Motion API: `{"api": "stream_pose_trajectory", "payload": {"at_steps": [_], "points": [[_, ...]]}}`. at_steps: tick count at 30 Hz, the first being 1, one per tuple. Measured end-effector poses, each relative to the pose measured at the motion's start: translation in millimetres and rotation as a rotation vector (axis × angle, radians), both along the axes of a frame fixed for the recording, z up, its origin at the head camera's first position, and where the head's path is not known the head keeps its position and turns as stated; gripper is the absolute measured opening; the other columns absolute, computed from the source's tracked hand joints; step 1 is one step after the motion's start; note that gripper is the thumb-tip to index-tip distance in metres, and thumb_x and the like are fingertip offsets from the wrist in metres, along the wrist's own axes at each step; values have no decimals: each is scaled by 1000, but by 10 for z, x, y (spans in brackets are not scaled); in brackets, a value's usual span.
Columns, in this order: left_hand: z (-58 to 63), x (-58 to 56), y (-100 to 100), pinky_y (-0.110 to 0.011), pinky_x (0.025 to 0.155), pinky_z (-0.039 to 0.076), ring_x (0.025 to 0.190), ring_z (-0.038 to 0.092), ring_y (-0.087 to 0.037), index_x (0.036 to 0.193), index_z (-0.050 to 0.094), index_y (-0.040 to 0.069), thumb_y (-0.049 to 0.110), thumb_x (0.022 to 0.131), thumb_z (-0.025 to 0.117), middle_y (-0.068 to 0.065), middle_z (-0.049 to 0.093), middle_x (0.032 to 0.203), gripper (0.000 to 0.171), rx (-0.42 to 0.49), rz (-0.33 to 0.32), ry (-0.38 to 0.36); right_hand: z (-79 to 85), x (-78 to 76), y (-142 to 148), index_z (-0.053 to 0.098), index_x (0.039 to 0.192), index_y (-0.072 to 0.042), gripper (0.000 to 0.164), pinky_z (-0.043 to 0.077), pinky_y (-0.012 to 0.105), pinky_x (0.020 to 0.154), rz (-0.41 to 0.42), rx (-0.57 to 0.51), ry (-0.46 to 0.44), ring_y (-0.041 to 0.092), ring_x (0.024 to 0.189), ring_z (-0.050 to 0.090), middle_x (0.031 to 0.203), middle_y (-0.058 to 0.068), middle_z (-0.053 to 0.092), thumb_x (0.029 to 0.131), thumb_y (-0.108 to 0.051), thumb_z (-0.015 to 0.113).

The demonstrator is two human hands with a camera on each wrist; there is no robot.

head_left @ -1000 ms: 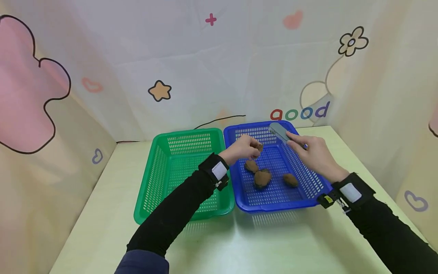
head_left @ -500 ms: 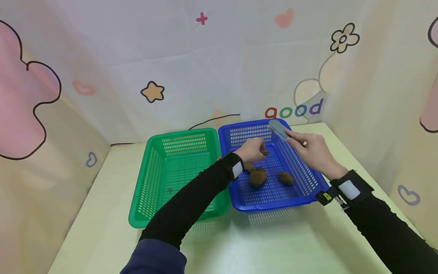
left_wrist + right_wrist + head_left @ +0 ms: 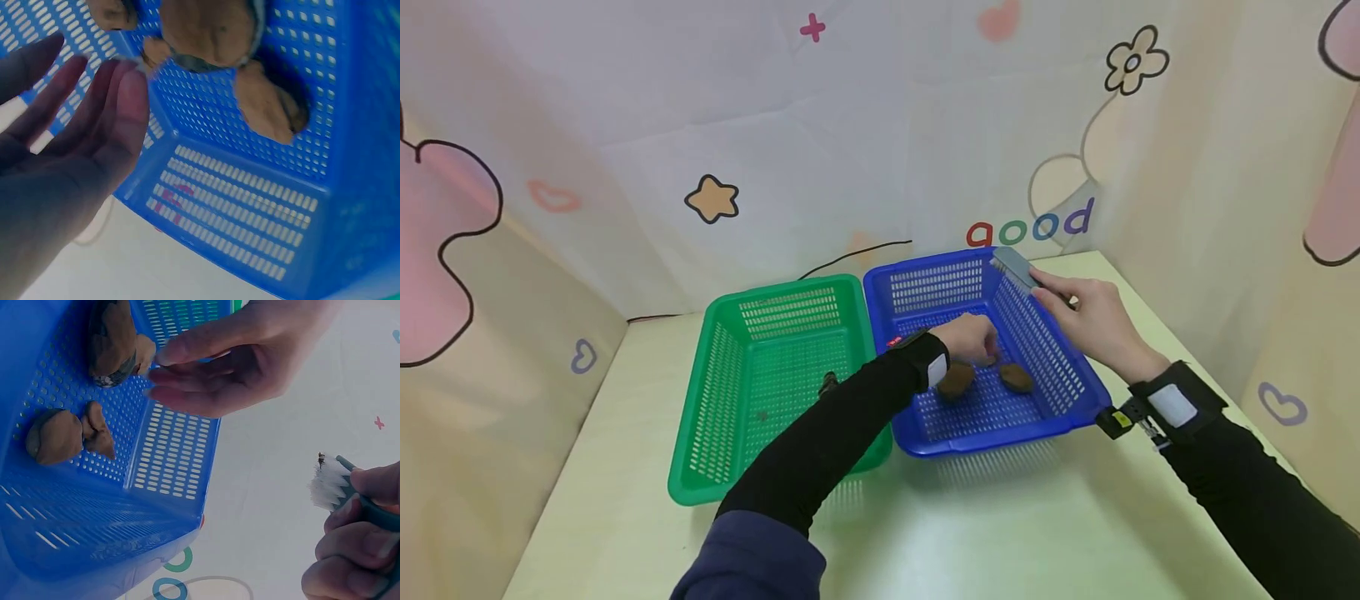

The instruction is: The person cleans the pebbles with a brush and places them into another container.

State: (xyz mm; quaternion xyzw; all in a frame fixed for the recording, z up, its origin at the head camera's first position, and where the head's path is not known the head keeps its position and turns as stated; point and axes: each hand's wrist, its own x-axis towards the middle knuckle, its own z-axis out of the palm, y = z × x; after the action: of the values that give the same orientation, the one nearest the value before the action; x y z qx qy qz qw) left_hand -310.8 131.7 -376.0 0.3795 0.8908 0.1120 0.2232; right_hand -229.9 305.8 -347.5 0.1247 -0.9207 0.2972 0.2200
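- Blue plastic basket (image 3: 985, 446) on the worktop (image 3: 925, 542) contains the brown lumps, its raised walls presumably meant to stop them rolling off.
- Left hand (image 3: 972, 337): reaches down inside that basket, fingers loosely bent and apart; its grip appears to have nothing in it. The fingertips are just beside a small lump (image 3: 145, 353); whether they touch it, I cannot tell.
- Right hand (image 3: 1093, 321): its grip is wrapped around a brush (image 3: 1013, 267) by the handle, probably because this leaves the head and white bristles (image 3: 326, 489) free.
- That brush head is by the far right corner of the blue basket, apart from the left hand, perhaps to give those fingers room. Contact with the rim cannot be judged.
- A large lump (image 3: 209, 28) and several others rest on the perforated floor; dark patches show beside the brown on some.
- Green basket (image 3: 790, 367): close against the blue one on its left, likely for a short reach between them. It contains a small dark object (image 3: 828, 383), partly hidden by the left sleeve.
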Motion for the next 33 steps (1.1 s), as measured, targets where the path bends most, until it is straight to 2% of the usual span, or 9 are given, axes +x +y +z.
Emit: {"api": "stream_pose_trajectory", "payload": {"at_steps": [3, 7, 10, 13, 18, 20, 23, 27, 33], "points": [[-15, 64, 132, -24, 84, 52, 109, 62, -16, 122, 65, 9, 8, 90, 63, -5, 64, 126, 31, -52, -46, -15, -5, 8, 47, 59, 130, -2, 36, 30, 19, 42, -2, -5, 0, 10, 54, 44, 73, 11, 67, 95, -14, 61], [-13, 156, 275, -28, 101, 47, 127, 53, -18, 138, 52, 13, 22, 94, 62, -4, 53, 143, 46, -111, -91, -41, 2, -1, 78, 60, 129, -3, 36, 29, 18, 44, -6, 4, -1, 13, 57, 46, 73, 11, 67, 96, -15, 61], [-13, 214, 369, -29, 107, 43, 133, 48, -18, 141, 48, 14, 29, 96, 61, -3, 50, 145, 50, -148, -115, -2, 6, -4, 99, 60, 129, -3, 35, 28, 18, 44, -15, 7, 4, 15, 59, 45, 71, 10, 65, 95, -14, 61], [-32, 265, 443, -26, 101, 45, 127, 52, -16, 138, 52, 14, 25, 97, 59, -1, 54, 140, 43, -173, -119, 62, 4, 7, 117, 60, 129, -4, 35, 28, 19, 44, -26, 5, 6, 16, 59, 45, 69, 10, 64, 95, -14, 61], [-116, 318, 552, -24, 80, 45, 98, 57, -12, 123, 59, 15, 21, 98, 56, 2, 64, 118, 26, -262, -137, 138, -19, 36, 146, 60, 129, -3, 36, 29, 19, 44, -30, -8, -10, 17, 62, 47, 76, 14, 68, 95, -14, 61], [-157, 318, 596, -25, 81, 47, 97, 57, -12, 121, 60, 15, 19, 98, 55, 2, 64, 116, 23, -290, -140, 175, -15, 37, 153, 60, 129, -3, 36, 29, 19, 44, -27, -5, -6, 17, 62, 46, 75, 13, 67, 96, -15, 61], [-241, 302, 672, -33, 97, 47, 111, 60, -13, 125, 59, 21, 20, 99, 54, 4, 63, 126, 27, -326, -98, 223, -10, 36, 162, 60, 129, -4, 35, 28, 19, 44, -23, 8, 5, 15, 59, 44, 67, 8, 61, 96, -15, 60], [-409, 226, 761, -41, 108, 41, 122, 58, -17, 130, 57, 26, 20, 100, 51, 6, 59, 134, 31, -345, -58, 235, -14, 48, 172, 61, 129, -4, 35, 27, 20, 42, -19, 16, 3, 13, 57, 43, 62, 6, 56, 96, -15, 60], [-568, 137, 812, -40, 105, 45, 121, 58, -17, 131, 57, 26, 15, 97, 57, 4, 59, 133, 36, -327, -74, 244, -46, 63, 197, 61, 128, -3, 34, 28, 21, 42, -14, 14, -1, 13, 55, 42, 64, 6, 59, 96, -14, 60]]}}
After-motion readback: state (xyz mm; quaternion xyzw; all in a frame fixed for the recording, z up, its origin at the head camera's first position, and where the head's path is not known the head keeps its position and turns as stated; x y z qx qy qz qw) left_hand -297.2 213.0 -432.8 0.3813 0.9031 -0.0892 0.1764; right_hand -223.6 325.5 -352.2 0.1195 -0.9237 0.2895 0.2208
